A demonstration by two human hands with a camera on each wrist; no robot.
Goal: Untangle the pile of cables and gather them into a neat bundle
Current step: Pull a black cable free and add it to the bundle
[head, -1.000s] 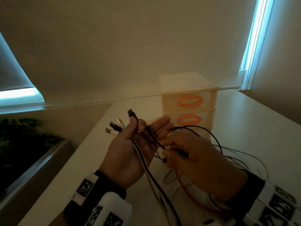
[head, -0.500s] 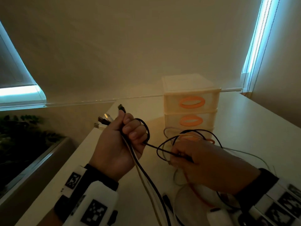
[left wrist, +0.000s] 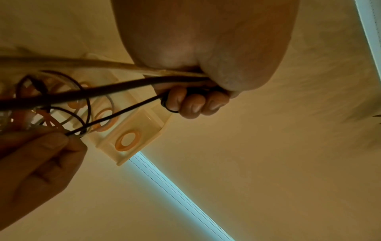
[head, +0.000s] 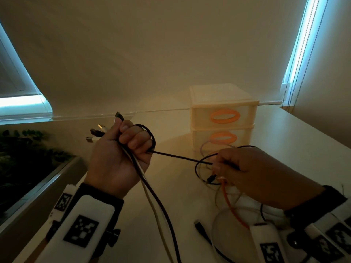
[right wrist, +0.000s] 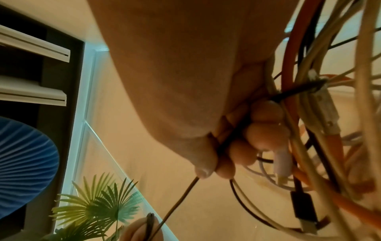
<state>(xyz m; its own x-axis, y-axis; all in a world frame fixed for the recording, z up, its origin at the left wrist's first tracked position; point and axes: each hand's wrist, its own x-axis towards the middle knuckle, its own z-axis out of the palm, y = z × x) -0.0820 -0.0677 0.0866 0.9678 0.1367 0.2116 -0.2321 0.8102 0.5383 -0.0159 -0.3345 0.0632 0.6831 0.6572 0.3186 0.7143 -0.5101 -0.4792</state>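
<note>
Currently listed: left hand (head: 115, 164), raised above the tabletop (head: 296, 152) near its left edge, with fingers curled tight around a gathered bunch of cables; its grip is closed on them. Plug ends (head: 96, 134) of that bunch are seen fanned out above the thumb side of the fist, one dark plug (head: 119, 115) standing highest. A thick dark cable (head: 161, 204) and a pale cable (head: 150, 198) are seen hanging side by side from the underside of the fist toward the near edge. A thin black cable (head: 178, 157) is looped over the curled fingers (left wrist: 192, 104) and is stretched taut across to the right hand (head: 252, 175). Right hand: held low over the tabletop, thumb and fingertips pinched together on that thin black cable, as is confirmed by the right wrist view, where the strand (right wrist: 177, 202) is seen leaving between thumb and forefinger. Remaining tangle (head: 228, 202): orange, white and black strands, lying looped on the tabletop under and just beside the right hand, an orange cable (head: 230, 207) being the most distinct. A small set of pale drawers with orange oval handles (head: 224, 118) is stood toward the far edge, behind the tangle. A leafy plant (right wrist: 97, 207) is noted beyond the left edge.
</note>
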